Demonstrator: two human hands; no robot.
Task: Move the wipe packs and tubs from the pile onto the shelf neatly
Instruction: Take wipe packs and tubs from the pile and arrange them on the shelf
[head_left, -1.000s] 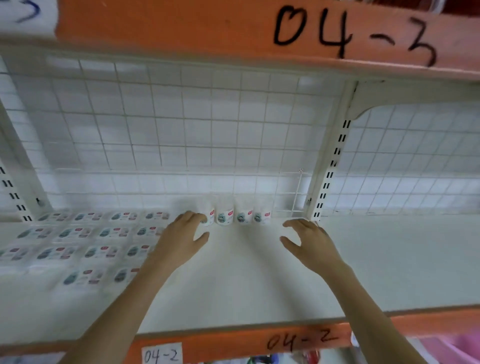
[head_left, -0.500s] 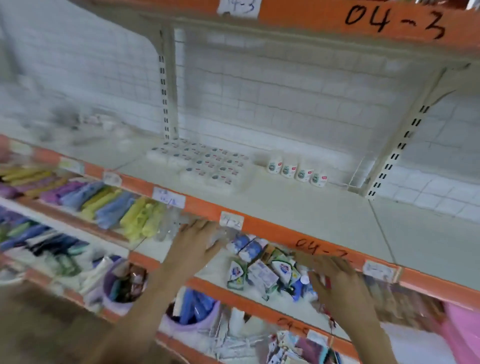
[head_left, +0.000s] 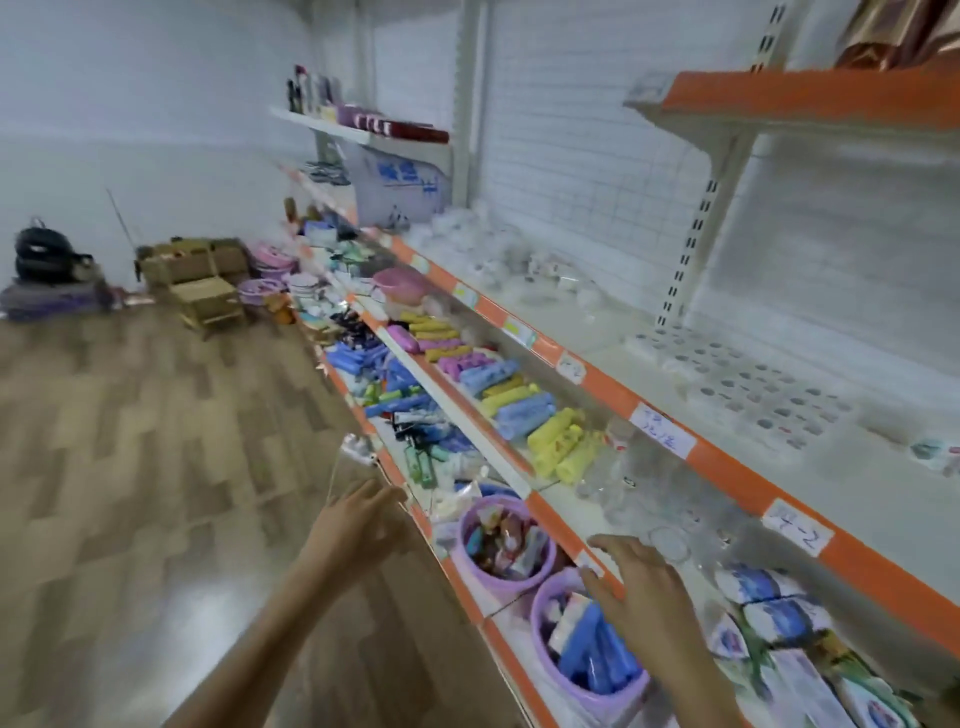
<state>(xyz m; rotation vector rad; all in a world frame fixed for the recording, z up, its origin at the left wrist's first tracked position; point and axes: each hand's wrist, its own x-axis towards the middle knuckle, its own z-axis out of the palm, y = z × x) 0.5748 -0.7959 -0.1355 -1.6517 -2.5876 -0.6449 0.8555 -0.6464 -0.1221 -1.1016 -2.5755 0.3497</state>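
The left hand (head_left: 358, 525) hovers with an empty, spread grip over the wooden floor (head_left: 130, 467), just off the front edge of the lowest shelves, while the right hand (head_left: 641, 584) hangs with straight, spread fingers holding nothing above a purple tub (head_left: 587, 686) filled with blue packs. Rows of flat wipe packs (head_left: 748, 384) lie blurred on the white shelf (head_left: 597, 322) behind its orange front edge, well apart from both hands. More wipe packs (head_left: 779, 618) are piled on the shelf below, just right of the right hand.

Only one white tag (head_left: 797, 526) on the orange shelf edge (head_left: 722, 462) reads, roughly "04-2"; others blur.
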